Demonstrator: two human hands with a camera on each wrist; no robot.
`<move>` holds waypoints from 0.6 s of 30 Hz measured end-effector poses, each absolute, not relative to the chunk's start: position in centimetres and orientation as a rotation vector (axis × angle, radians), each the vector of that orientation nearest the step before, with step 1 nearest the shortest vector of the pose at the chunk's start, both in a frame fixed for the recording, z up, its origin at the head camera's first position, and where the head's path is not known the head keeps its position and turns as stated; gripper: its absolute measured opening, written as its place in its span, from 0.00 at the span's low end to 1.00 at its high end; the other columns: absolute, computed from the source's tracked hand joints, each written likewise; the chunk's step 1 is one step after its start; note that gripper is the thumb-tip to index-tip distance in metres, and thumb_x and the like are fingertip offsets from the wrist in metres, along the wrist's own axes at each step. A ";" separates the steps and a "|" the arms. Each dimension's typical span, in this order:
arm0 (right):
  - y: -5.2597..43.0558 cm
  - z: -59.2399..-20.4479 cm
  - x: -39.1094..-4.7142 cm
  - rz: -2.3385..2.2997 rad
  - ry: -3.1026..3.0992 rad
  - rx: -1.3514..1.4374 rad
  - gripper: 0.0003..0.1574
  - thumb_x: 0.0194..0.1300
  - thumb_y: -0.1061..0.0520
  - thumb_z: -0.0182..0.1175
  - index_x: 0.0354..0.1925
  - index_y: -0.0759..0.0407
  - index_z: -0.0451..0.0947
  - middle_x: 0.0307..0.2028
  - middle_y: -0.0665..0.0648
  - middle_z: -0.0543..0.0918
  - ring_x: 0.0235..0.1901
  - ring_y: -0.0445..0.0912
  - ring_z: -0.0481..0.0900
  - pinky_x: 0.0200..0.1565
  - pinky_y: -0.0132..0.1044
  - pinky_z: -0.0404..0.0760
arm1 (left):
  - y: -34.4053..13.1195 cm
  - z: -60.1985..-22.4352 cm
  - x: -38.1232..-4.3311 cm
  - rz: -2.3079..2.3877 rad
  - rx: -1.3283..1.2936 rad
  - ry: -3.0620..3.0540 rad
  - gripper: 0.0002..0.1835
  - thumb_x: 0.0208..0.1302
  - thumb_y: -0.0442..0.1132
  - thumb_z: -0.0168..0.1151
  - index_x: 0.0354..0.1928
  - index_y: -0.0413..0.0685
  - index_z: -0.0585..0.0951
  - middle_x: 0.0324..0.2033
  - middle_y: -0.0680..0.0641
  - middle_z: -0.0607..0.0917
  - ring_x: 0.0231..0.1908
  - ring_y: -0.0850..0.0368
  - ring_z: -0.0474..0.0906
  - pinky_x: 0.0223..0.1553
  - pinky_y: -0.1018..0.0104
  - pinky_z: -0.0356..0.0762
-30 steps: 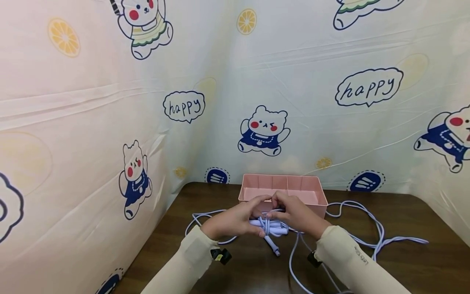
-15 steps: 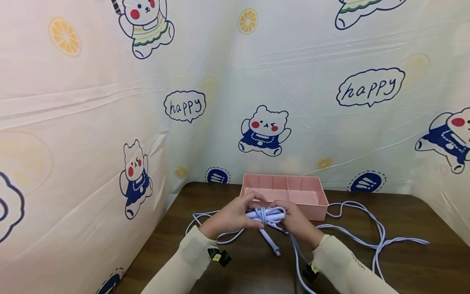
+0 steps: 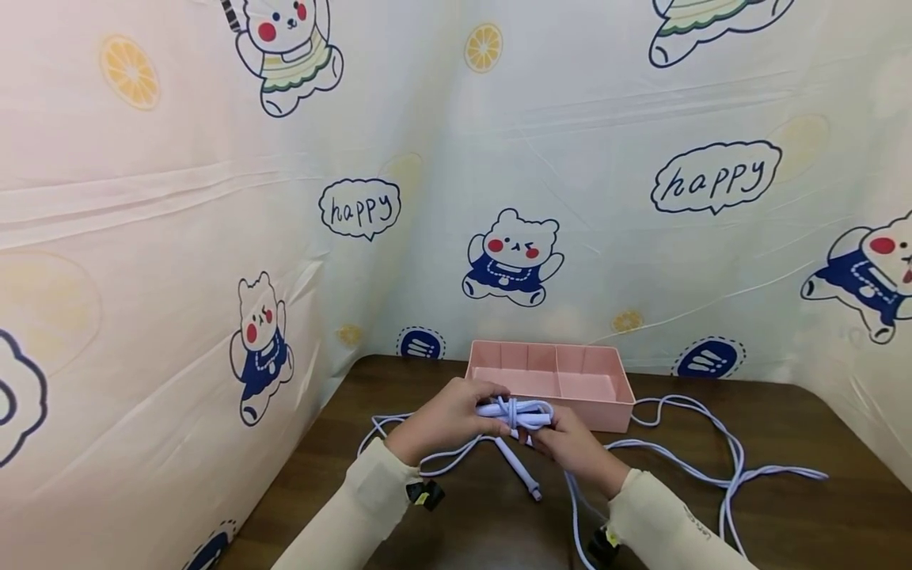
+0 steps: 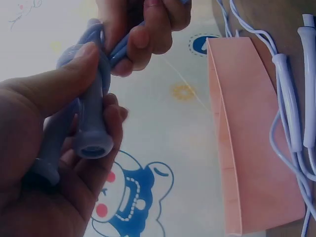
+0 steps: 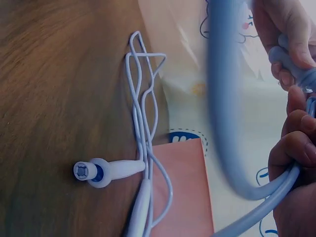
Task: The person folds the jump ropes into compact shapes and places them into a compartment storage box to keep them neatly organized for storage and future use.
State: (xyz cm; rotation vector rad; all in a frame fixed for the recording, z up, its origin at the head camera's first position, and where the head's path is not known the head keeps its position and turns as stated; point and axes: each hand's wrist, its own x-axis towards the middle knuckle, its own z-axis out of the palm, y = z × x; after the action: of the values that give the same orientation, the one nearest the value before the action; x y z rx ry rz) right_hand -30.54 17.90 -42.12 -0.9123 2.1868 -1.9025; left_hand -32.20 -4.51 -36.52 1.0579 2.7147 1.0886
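Near the pink divided box (image 3: 602,413), a right hand (image 3: 579,453), fingers partly hidden, clasps cord (image 5: 252,191); the left hand (image 3: 445,419) grips the jump-rope bundle (image 3: 526,413), higher than earlier.

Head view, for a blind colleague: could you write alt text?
The left hand holds a bundled bluish jump rope; the right hand grips cord beside it. Beyond stands a divided pink box on a dark table.

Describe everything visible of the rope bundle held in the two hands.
The rope bundle is pale lilac-blue, smooth and plastic-looking: cord wrapped round handles, two of whose flared ends show. It is held crosswise above the table, nearer the wearer than the pink box. The left hand grips the handles; the right hand holds cord.
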 end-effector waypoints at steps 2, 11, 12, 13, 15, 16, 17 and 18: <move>18.0 -42.2 -30.5 -1.904 2.163 -0.954 0.10 0.73 0.66 0.48 0.41 0.71 0.76 0.25 0.55 0.77 0.15 0.39 0.63 0.17 0.30 0.64 | -4.5 -36.6 -32.3 1.022 1.048 2.736 0.16 0.58 0.50 0.71 0.45 0.54 0.84 0.30 0.60 0.81 0.30 0.63 0.75 0.32 0.70 0.76; 17.7 -42.8 -30.6 -1.910 2.176 -0.969 0.13 0.75 0.62 0.47 0.41 0.73 0.74 0.24 0.51 0.75 0.21 0.39 0.68 0.23 0.29 0.68 | -4.5 -37.1 -32.2 0.966 1.174 2.725 0.14 0.63 0.54 0.64 0.44 0.55 0.78 0.28 0.58 0.77 0.29 0.63 0.73 0.31 0.70 0.74; 17.6 -42.9 -30.6 -1.909 2.175 -0.952 0.13 0.75 0.62 0.48 0.43 0.73 0.74 0.25 0.51 0.76 0.22 0.40 0.69 0.24 0.29 0.69 | -4.5 -37.2 -32.1 0.984 1.182 2.716 0.14 0.63 0.53 0.64 0.44 0.54 0.78 0.29 0.58 0.77 0.30 0.63 0.74 0.32 0.70 0.74; 17.5 -43.0 -30.6 -1.914 2.160 -0.939 0.13 0.75 0.62 0.48 0.44 0.72 0.74 0.27 0.52 0.77 0.24 0.40 0.71 0.26 0.29 0.70 | -4.5 -37.3 -32.1 1.002 1.186 2.703 0.14 0.63 0.52 0.64 0.45 0.54 0.78 0.29 0.58 0.78 0.31 0.63 0.74 0.33 0.70 0.74; 17.4 -43.2 -30.5 -1.895 2.170 -0.924 0.12 0.76 0.63 0.47 0.45 0.70 0.75 0.28 0.54 0.77 0.26 0.41 0.72 0.26 0.29 0.71 | -4.5 -37.5 -32.2 1.017 1.200 2.688 0.14 0.63 0.52 0.65 0.45 0.53 0.78 0.29 0.58 0.78 0.30 0.64 0.73 0.32 0.70 0.74; 17.4 -43.2 -30.5 -1.882 2.184 -0.916 0.12 0.76 0.62 0.46 0.44 0.69 0.75 0.28 0.55 0.77 0.24 0.40 0.71 0.25 0.29 0.71 | -4.5 -37.6 -32.2 1.029 1.200 2.679 0.14 0.63 0.51 0.65 0.45 0.53 0.78 0.29 0.58 0.78 0.30 0.64 0.73 0.31 0.71 0.74; 17.5 -43.2 -30.5 -1.866 2.201 -0.917 0.13 0.76 0.62 0.46 0.42 0.68 0.76 0.27 0.57 0.77 0.23 0.40 0.70 0.24 0.29 0.70 | -4.5 -37.6 -32.2 1.042 1.201 2.670 0.14 0.63 0.51 0.65 0.44 0.53 0.78 0.29 0.58 0.78 0.29 0.64 0.74 0.30 0.71 0.74; 17.5 -43.2 -30.5 -1.851 2.213 -0.919 0.14 0.77 0.61 0.45 0.41 0.67 0.76 0.27 0.58 0.76 0.21 0.40 0.69 0.22 0.29 0.69 | -4.5 -37.6 -32.2 1.063 1.201 2.658 0.14 0.63 0.50 0.66 0.44 0.52 0.79 0.29 0.57 0.78 0.28 0.64 0.74 0.29 0.70 0.75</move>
State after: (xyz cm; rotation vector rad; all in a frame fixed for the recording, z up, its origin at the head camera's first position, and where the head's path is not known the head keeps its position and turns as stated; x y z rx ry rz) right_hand -30.47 17.53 -43.17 -0.9186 2.2128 -1.8514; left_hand -32.24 -4.49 -37.56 1.2007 2.6584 1.0632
